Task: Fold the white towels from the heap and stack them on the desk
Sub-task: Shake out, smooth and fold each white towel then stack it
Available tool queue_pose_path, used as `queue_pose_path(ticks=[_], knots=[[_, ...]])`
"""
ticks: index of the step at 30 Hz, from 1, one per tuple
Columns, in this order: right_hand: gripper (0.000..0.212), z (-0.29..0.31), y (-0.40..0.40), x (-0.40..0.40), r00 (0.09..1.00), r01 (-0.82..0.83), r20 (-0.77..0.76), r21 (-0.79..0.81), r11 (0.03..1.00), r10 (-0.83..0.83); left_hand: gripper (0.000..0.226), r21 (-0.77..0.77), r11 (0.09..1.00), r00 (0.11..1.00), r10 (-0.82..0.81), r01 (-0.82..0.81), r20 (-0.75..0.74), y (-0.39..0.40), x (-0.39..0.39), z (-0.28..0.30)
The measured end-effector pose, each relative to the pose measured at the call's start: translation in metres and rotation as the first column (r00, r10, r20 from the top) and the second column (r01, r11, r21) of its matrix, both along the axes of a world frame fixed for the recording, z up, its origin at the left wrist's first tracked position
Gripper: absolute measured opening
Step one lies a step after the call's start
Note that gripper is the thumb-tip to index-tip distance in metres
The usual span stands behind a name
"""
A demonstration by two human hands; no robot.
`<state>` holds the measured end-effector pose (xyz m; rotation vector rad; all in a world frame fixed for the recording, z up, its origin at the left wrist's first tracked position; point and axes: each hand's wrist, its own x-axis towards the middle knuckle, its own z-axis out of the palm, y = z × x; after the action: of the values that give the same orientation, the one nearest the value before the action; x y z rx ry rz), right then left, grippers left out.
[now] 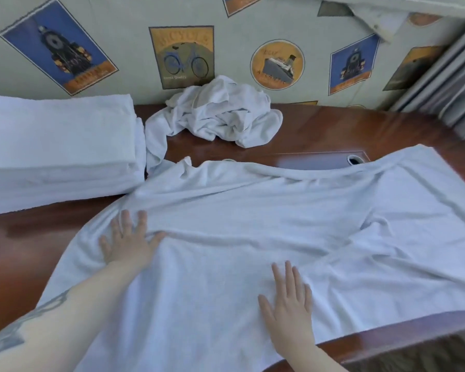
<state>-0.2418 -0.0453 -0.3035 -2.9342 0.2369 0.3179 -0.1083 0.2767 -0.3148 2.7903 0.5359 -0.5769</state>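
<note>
In the head view, a large white terry towel (253, 237) lay spread and wrinkled across the glossy reddish-brown wooden bench (333, 124), reaching from the near edge, where it hung over, toward the right edge. The left hand (128, 241) rested flat on the towel's left part, fingers straight and splayed, grasping nothing, with a ridge of cloth bunched just beyond its thumb. Its bare forearm, marked with a dark tattoo, stretched in from the near left corner. The right hand (289, 299) lay palm down on the towel close to the near edge, fingers straight and close together, likewise released. At the far left of the bench stood a neat stack of folded white towels (57, 151). A crumpled heap of white towels (215, 116) sat against the far edge, beside the stack, below wallpaper printed with bicycle, ship and clock pictures (181, 56).
</note>
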Motion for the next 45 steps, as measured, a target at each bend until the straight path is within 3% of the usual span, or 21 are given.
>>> queue_pose_path(ticks=[3, 6, 8, 11, 14, 17, 20, 25, 27, 29, 31, 33, 35, 38, 42, 45], knots=[[0.08, -0.007, -0.02, -0.009, 0.993, 0.107, -0.033, -0.051, 0.993, -0.109, 0.078, -0.038, 0.993, 0.994, 0.111, -0.112, -0.019, 0.014, 0.021, 0.01], [0.083, -0.01, -0.042, -0.017, 0.991, 0.061, -0.122, -0.014, 0.998, -0.062, 0.069, -0.009, 0.98, 0.979, 0.199, -0.199, 0.047, -0.02, 0.026, 0.019], [0.089, -0.008, -0.052, -0.018, 0.995, 0.024, -0.099, 0.083, 0.996, -0.016, 0.071, 0.056, 0.997, 0.98, 0.044, -0.056, 0.196, -0.077, 0.011, 0.019], [0.094, -0.004, -0.08, -0.02, 0.998, 0.055, -0.008, 0.214, 0.975, -0.054, 0.074, 0.013, 0.925, 0.867, -0.362, 0.381, 0.343, -0.201, -0.035, 0.016], [0.084, -0.002, -0.132, -0.026, 0.982, 0.187, 0.009, 0.033, 0.982, -0.187, 0.062, -0.166, 0.836, 0.851, -0.505, 0.524, 0.144, -0.29, -0.059, 0.004], [0.073, 0.002, -0.176, -0.037, 0.986, 0.109, -0.122, -0.048, 0.993, -0.114, 0.059, -0.075, 0.855, 0.858, -0.51, 0.514, 0.066, -0.296, -0.037, -0.008], [0.072, 0.011, -0.198, -0.046, 0.983, 0.047, -0.177, 0.034, 0.998, -0.04, 0.058, -0.062, 0.912, 0.913, -0.401, 0.406, 0.072, -0.278, -0.001, -0.006], [0.07, 0.037, -0.212, -0.051, 0.986, -0.106, -0.127, 0.018, 0.994, 0.107, 0.064, -0.02, 0.986, 0.985, -0.166, 0.165, -0.053, -0.299, 0.032, 0.015], [0.063, 0.03, -0.232, -0.046, 0.98, -0.171, -0.083, 0.131, 0.976, 0.183, 0.061, -0.007, 0.996, 0.995, -0.093, 0.094, 0.025, -0.343, 0.028, 0.025], [0.049, 0.029, -0.261, -0.039, 0.989, -0.11, -0.064, 0.267, 0.957, 0.132, 0.064, 0.018, 0.974, 0.963, -0.226, 0.226, 0.144, -0.406, 0.007, 0.029], [0.044, 0.027, -0.301, -0.029, 0.997, 0.006, 0.072, 0.248, 0.969, -0.024, 0.077, 0.023, 0.89, 0.864, -0.449, 0.456, 0.228, -0.476, -0.029, 0.028], [0.054, 0.023, -0.343, -0.025, 0.983, 0.158, 0.058, 0.202, 0.967, -0.173, 0.077, -0.019, 0.813, 0.802, -0.571, 0.582, 0.174, -0.523, -0.058, 0.016], [0.065, 0.014, -0.379, -0.026, 0.968, 0.249, -0.01, 0.132, 0.959, -0.25, 0.077, -0.037, 0.813, 0.814, -0.579, 0.581, 0.041, -0.534, -0.065, 0.0], [0.067, 0.008, -0.409, -0.032, 0.985, 0.17, -0.049, 0.052, 0.984, -0.168, 0.074, 0.048, 0.816, 0.816, -0.577, 0.576, 0.031, -0.519, -0.048, -0.01], [0.054, 0.015, -0.422, -0.026, 0.997, 0.076, -0.034, 0.052, 0.996, -0.074, 0.068, -0.004, 0.841, 0.841, -0.54, 0.54, -0.042, -0.519, 0.002, 0.006], [0.041, 0.028, -0.422, -0.013, 0.993, 0.028, -0.12, 0.084, 0.996, -0.018, 0.064, -0.076, 0.882, 0.878, -0.47, 0.464, -0.087, -0.528, 0.048, 0.011]])
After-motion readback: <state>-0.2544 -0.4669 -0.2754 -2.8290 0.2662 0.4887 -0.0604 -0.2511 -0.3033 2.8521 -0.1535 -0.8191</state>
